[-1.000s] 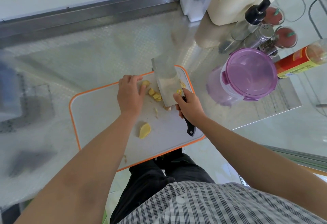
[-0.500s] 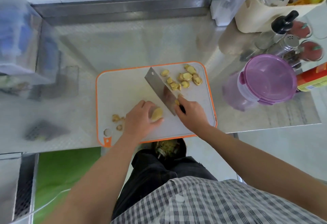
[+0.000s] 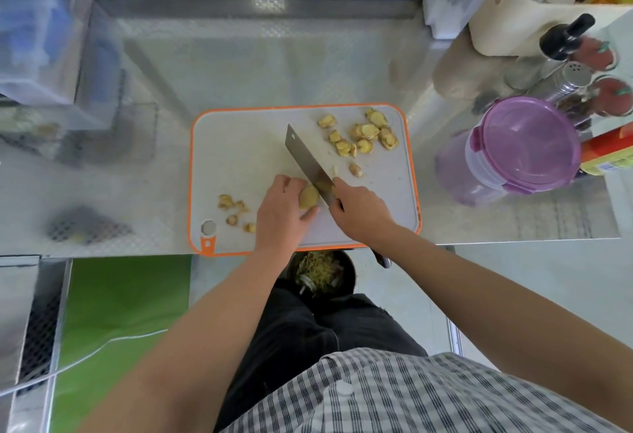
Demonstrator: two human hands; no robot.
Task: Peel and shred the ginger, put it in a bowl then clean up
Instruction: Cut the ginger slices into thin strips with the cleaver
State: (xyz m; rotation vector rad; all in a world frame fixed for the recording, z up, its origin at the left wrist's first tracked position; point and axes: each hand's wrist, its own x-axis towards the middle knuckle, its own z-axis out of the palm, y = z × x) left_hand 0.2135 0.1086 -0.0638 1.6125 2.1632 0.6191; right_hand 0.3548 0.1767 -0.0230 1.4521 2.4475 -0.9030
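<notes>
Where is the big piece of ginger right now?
In the head view, the ginger piece sits near the front of the cutting board, held by the left hand, with the cleaver blade close on its right.

checked shirt point(image 3: 394, 395), white button, black trousers point(image 3: 308, 330)

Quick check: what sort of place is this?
Likely a kitchen prep station: embossed stainless steel counter, orange-edged white chopping board carrying yellow ginger slices, and a metal shaker among condiment bottles.
</notes>
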